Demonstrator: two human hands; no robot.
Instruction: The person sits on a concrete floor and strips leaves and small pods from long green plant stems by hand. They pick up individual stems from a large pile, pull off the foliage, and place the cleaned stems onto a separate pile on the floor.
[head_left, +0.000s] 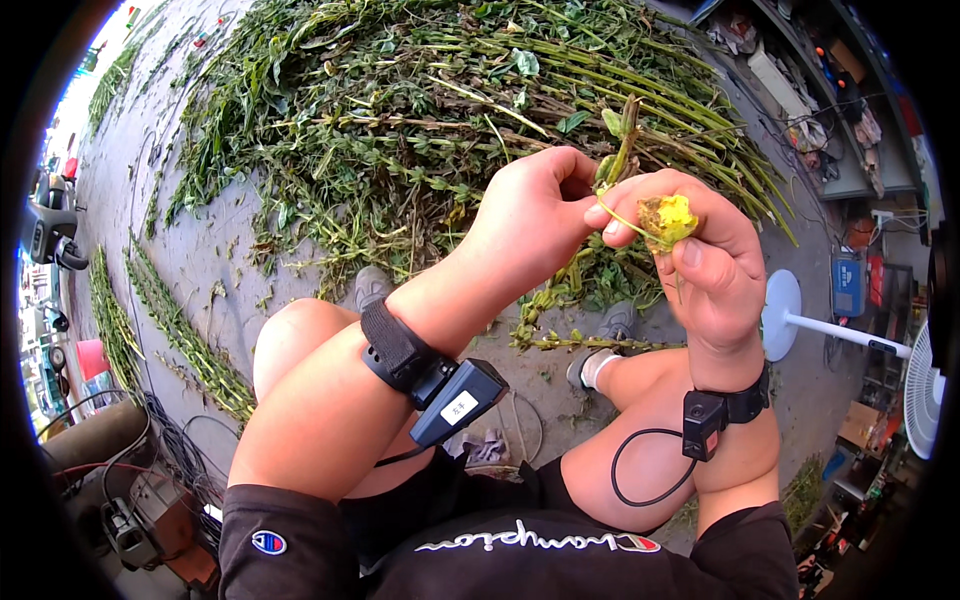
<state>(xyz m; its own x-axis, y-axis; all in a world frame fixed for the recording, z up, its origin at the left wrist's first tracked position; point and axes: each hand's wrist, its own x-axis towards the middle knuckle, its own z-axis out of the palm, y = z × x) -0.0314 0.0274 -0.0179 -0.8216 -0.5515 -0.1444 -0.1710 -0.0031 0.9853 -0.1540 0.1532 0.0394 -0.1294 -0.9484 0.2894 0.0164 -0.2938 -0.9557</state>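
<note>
My left hand [530, 215] is closed, its fingers pinched around a short green plant stalk [625, 145] with pods and a browned tip. Close beside it, my right hand [715, 250] is closed on a yellow leaf [668, 220] with brown patches, held between thumb and fingers. The leaf's thin stem runs toward the left hand's fingertips. Part of the stalk and the left fingertips are hidden behind the hands. Beyond and below them spreads a large heap of cut green stalks [400, 130] with pods and leaves.
More stalks [185, 330] lie on the grey floor to the left. A white pedestal fan [840, 330] stands at right, near a blue box [848, 288] and cluttered shelves. Cables and a rusty machine [165, 520] are at lower left. A scooter [55, 235] is at far left.
</note>
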